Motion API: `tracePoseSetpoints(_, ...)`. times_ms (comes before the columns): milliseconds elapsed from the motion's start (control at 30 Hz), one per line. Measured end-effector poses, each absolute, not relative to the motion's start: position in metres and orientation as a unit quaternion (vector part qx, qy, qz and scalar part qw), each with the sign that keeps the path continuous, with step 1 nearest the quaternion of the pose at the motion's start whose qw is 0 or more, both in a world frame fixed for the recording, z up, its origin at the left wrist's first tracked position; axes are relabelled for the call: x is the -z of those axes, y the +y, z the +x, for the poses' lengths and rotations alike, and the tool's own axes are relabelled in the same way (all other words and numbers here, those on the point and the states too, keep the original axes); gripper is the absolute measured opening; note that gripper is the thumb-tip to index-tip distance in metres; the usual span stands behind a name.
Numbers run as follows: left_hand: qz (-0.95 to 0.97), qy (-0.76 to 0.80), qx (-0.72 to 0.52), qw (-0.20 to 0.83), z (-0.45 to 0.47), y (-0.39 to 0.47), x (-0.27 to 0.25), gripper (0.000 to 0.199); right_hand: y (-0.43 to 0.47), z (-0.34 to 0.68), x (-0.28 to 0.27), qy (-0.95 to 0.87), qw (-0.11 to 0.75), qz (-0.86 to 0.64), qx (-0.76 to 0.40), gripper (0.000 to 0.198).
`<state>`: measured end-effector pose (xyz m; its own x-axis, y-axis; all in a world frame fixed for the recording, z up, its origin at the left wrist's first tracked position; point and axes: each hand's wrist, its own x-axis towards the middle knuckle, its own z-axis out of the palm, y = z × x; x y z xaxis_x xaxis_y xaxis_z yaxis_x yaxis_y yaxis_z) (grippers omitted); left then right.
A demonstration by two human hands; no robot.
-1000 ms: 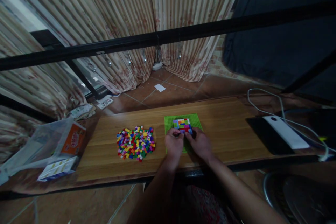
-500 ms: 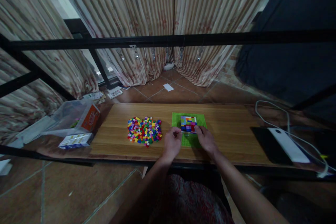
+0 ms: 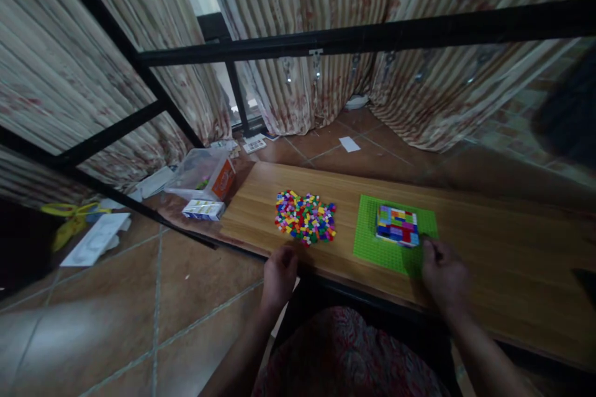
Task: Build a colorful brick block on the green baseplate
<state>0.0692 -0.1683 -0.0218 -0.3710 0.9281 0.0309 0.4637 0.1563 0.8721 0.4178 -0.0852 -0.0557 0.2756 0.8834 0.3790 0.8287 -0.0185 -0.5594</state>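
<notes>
On a wooden board lies a green studded baseplate (image 3: 365,242). A low block of many-coloured toy bricks (image 3: 397,225) sits on it. Just off the block's lower right corner, over the plate's right edge, is my right hand (image 3: 446,273), slightly blurred, with its fingers curled together. My left hand (image 3: 280,273) is at the board's front edge, below a pile of small loose bricks (image 3: 306,217), its fingers curled closed. Whatever either hand may hold is hidden or too small to make out.
Left of the wooden board (image 3: 261,198) stand a clear plastic bin (image 3: 195,173) with an orange label and a small white-and-blue box (image 3: 203,209). A black metal rail (image 3: 349,37) crosses before striped curtains (image 3: 288,0). White packaging (image 3: 95,240) lies on the tiled floor.
The view has turned left. My left hand has gone from the brick block leftward, to just below the loose pile. My right hand has come away from the block to the plate's right edge.
</notes>
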Motion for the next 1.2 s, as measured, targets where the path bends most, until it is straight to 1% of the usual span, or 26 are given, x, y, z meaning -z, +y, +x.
tracePoseSetpoints(233,0.521,0.751,-0.360,0.188,0.065,-0.153,0.015,0.015,-0.088,0.418,0.057,-0.614,0.343,-0.711,-0.005,0.049)
tracePoseSetpoints(600,0.560,0.769,-0.275,0.139,0.065,-0.142,0.005,0.018,-0.090,0.415,0.054,-0.613,0.345,-0.711,-0.010,0.043)
tracePoseSetpoints(900,0.615,0.729,-0.263,0.146,0.093,-0.143,0.007,0.020,-0.091,0.413,0.050,-0.615,0.345,-0.708,-0.025,0.040)
tracePoseSetpoints(1200,0.605,0.735,-0.285,0.117,0.089,-0.102,0.001,0.021,-0.089,0.413,0.053,-0.613,0.356,-0.704,-0.027,0.038)
